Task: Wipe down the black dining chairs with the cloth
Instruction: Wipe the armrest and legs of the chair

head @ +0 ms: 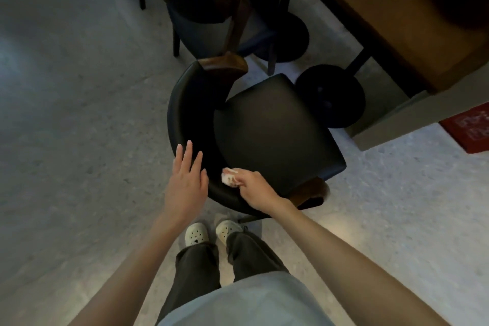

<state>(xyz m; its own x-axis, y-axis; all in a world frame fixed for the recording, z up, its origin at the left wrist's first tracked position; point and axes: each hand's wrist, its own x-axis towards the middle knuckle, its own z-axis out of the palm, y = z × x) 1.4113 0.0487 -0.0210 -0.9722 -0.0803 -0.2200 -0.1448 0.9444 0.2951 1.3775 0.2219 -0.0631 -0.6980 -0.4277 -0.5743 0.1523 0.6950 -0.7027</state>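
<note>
Speckled grey floor; right hand [255, 188] pinches crumpled cloth [229, 178] on glossy curved chair [275, 130].

No legible text on anything

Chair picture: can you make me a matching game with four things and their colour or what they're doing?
Things:
1. cloth
2. left hand
3. shoes
4. chair seat

Matches:
A. black
B. cream with little holes
C. fingers straight, holding nothing
D. pinched in the right hand

Pairs: 1-D, 2-C, 3-B, 4-A
</note>
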